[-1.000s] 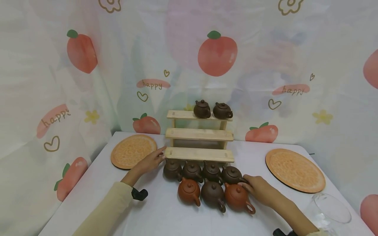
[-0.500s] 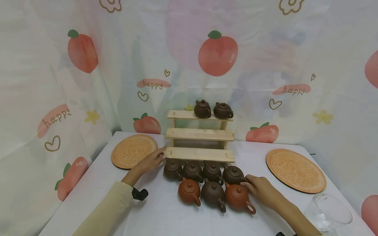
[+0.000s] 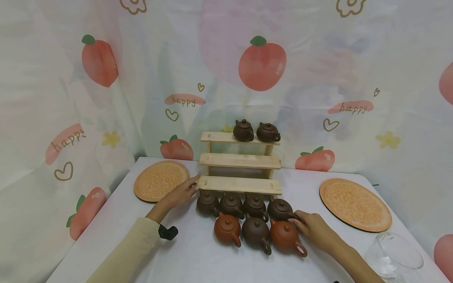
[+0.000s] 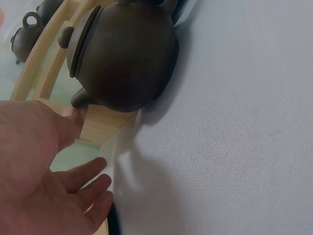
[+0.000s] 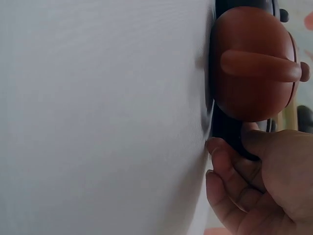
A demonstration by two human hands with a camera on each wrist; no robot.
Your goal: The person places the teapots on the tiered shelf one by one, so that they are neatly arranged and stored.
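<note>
A three-step wooden rack (image 3: 240,184) stands at the back of the white table (image 3: 198,259). Several small clay teapots sit in two rows in front of it. My left hand (image 3: 189,187) lies open with straight fingers, fingertips touching the left end of the lowest step. In the left wrist view the left hand (image 4: 83,152) is beside a dark teapot (image 4: 122,54). My right hand (image 3: 297,222) pinches the handle of the rightmost dark teapot (image 3: 279,209), just behind a red-brown teapot (image 3: 284,237). In the right wrist view the right hand (image 5: 234,147) has its thumb and curled fingers closed on a dark handle (image 5: 227,125) under the red-brown teapot (image 5: 249,63).
Two dark teapots (image 3: 256,131) stand on the rack's top step. Round orange mats lie at the left (image 3: 161,181) and right (image 3: 355,204). A clear glass bowl (image 3: 394,253) sits at the near right corner. A printed curtain closes off the back and sides.
The right hand's fingertips have edged slightly right, from the red-brown teapot toward the dark teapot's handle. The left hand has stayed at the step.
</note>
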